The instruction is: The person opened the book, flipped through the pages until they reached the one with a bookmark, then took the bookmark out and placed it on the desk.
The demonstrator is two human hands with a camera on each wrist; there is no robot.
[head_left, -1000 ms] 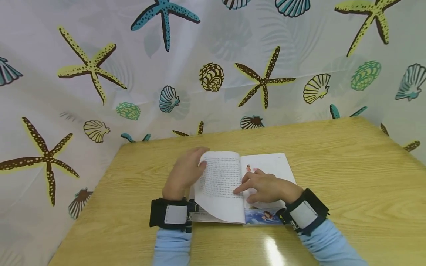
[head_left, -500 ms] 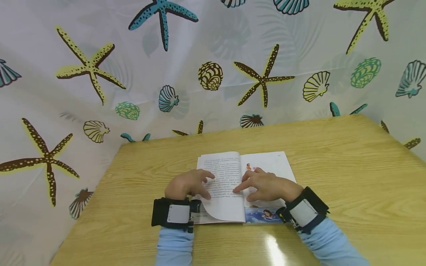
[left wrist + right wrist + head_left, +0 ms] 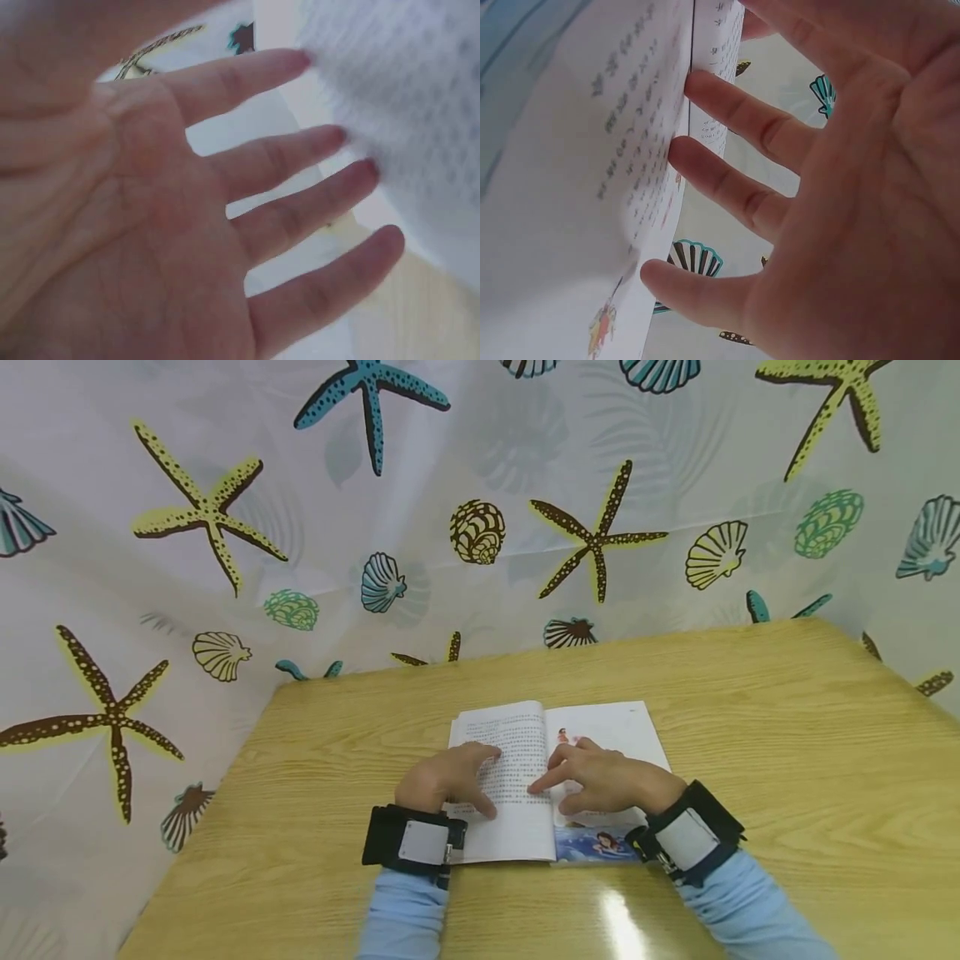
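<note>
An open book (image 3: 517,835) lies on the wooden table, its left page full of printed text and its right page carrying small pictures and a blue illustrated band at the bottom. My left hand (image 3: 448,777) is over the left page; in the left wrist view its fingers (image 3: 292,225) are spread and nearly straight, fingertips at the paper. Across the right page lies my right hand (image 3: 600,779), index finger reaching over the spine onto the left page. The right wrist view shows its fingers (image 3: 731,184) spread, tips against the page.
The wooden table (image 3: 787,760) extends around the book on all sides. Behind and beside it hangs a white cloth (image 3: 420,493) printed with starfish and shells. Black straps with small cameras sit on both wrists, over or near light blue sleeves (image 3: 405,914).
My left hand has come down from the left page's upper outer edge and moved right onto the page. That page, curled up before, now lies flatter. The right hand has stayed in place.
</note>
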